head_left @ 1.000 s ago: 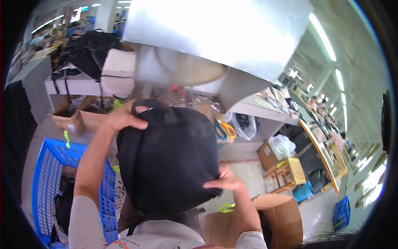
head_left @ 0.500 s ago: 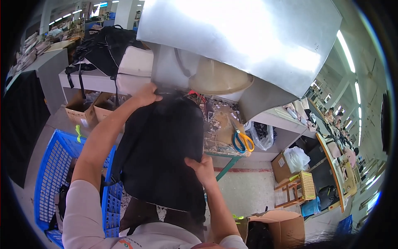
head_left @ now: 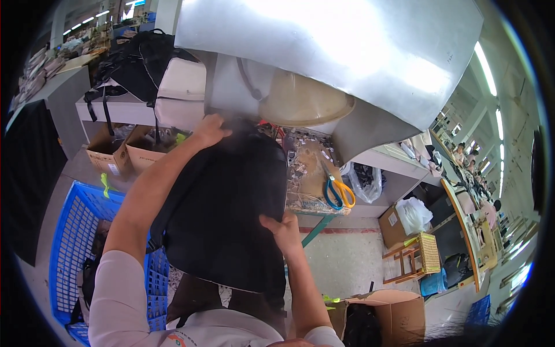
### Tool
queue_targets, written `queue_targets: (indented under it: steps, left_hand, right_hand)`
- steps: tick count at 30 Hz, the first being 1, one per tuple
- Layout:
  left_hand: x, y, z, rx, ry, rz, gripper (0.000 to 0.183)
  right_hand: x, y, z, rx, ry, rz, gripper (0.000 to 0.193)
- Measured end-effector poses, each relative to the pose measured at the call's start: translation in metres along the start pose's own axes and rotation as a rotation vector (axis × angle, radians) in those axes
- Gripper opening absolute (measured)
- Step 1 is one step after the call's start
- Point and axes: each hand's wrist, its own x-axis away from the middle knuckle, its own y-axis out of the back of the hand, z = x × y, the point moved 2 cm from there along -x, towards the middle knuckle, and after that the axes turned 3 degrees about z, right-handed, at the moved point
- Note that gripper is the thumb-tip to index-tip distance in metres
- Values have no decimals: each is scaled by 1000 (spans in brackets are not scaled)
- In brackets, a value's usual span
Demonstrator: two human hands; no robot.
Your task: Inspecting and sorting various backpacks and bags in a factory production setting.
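Note:
A black backpack (head_left: pixel 222 214) hangs in front of me, its upper end at the mouth of a metal hood. At its upper left edge my left hand (head_left: pixel 212 130) grips the fabric with curled fingers. My right hand (head_left: pixel 284 231) pinches the right edge lower down, thumb on the black face and the other fingers hidden behind. A faint haze blurs the bag's top. Beyond its right side, scissors (head_left: pixel 334 194) with blue and orange handles lie on a scrap-littered work surface (head_left: pixel 306 179).
The large metal hood (head_left: pixel 329 52) overhangs the work surface. To my left stands a blue plastic crate (head_left: pixel 72 248). Black and pale bags (head_left: pixel 182 81) are piled on a bench at the back left. A cardboard box (head_left: pixel 399 318) and a small wooden stool (head_left: pixel 428 254) sit to the right.
The backpack's upper part and my left hand have moved slightly right relative to the hood. My right hand keeps its hold on the edge. The whole view has shifted a little.

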Motion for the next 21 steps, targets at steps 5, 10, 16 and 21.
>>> queue_targets:
  steps: [5,10,16,21]
  left_hand:
    - [28,9,-10,72,-65,-3,39]
    - [138,19,-5,869,66,-334,60]
    - [278,-23,63,1095,458,116,61]
    - [240,65,32,962,358,-64,48]
  right_hand:
    - [25,-3,-17,-30,-51,18,16]
    - [70,-9,-35,-121,-1,57,15]
    - [94,-61,-33,46,435,193,17]
    - [86,-30,-17,614,-14,562,29]
